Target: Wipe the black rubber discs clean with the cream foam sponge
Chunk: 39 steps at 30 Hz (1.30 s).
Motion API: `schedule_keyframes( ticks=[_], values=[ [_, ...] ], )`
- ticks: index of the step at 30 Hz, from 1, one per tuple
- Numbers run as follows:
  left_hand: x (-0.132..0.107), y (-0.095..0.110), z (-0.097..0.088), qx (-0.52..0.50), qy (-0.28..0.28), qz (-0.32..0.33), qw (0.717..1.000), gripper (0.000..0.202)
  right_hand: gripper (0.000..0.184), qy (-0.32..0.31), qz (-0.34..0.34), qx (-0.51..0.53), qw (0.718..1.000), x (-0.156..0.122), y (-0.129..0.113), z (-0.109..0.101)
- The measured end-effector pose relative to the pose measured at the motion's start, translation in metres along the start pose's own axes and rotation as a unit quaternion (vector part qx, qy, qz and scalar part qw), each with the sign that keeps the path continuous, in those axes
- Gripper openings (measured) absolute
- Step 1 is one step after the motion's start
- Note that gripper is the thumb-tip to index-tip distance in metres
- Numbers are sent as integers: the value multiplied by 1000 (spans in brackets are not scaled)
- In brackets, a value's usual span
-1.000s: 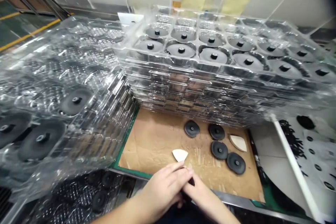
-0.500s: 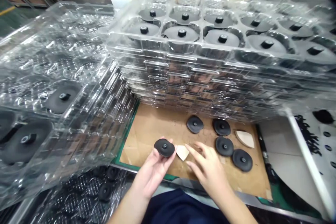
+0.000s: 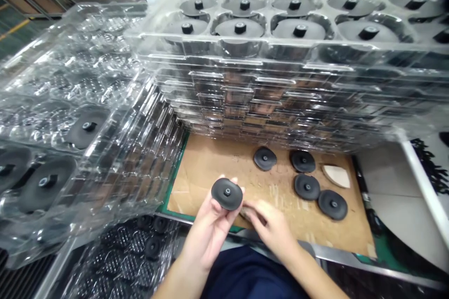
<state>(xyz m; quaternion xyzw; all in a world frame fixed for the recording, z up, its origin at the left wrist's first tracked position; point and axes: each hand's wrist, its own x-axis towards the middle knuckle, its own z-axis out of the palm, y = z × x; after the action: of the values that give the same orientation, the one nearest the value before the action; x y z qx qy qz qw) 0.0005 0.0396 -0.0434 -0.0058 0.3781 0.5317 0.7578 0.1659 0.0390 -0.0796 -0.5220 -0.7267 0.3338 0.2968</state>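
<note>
My left hand [image 3: 210,231] is raised over the near edge of the cardboard mat [image 3: 206,168], its fingertips closed round the rim of a black round disc [image 3: 227,193] with a small hub in its middle. Right beside it, my right hand [image 3: 271,229] rests low on the mat. Its fingers are curled together at a small pale piece under the disc that I cannot make out. Several more black discs [image 3: 307,187] lie loose on the mat to the right, with a white wedge-shaped piece [image 3: 336,176] beyond them.
A tall stack of clear plastic trays [image 3: 280,79], its top one filled with black discs, stands behind the mat. Another tilted stack of clear trays [image 3: 70,126] crowds the left. A low tray with discs [image 3: 140,243] sits at the lower left. A white rail [image 3: 421,182] borders the right.
My left hand lifted a black disc up from between both hands and holds it higher. My right hand moved onto the white wedge near the mat's front edge, which is now hidden.
</note>
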Motion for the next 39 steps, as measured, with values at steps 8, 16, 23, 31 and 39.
schedule_keyframes(
  ticks=[8, 16, 23, 31, 39],
  values=[
    [-4, -8, 13, 83, 15, -46, 995, 54, 22, 57, -15, 110, 992, 30, -72, -46],
    [-13, 3, 28, 131, -8, -17, 991, 33, 22, 46, -61, 126, 989, 30, -89, -48],
    [-15, 5, 32, 142, -35, -20, 989, 52, 19, -7, -28, 131, 991, 21, -93, -58],
    [-14, 5, 30, 149, -68, -56, 985, 62, 18, -56, -62, 113, 990, 14, -81, -74],
    [-13, 5, 40, 136, -74, -44, 987, 54, 25, 70, -55, -59, 994, 2, -85, -72]
  ],
)
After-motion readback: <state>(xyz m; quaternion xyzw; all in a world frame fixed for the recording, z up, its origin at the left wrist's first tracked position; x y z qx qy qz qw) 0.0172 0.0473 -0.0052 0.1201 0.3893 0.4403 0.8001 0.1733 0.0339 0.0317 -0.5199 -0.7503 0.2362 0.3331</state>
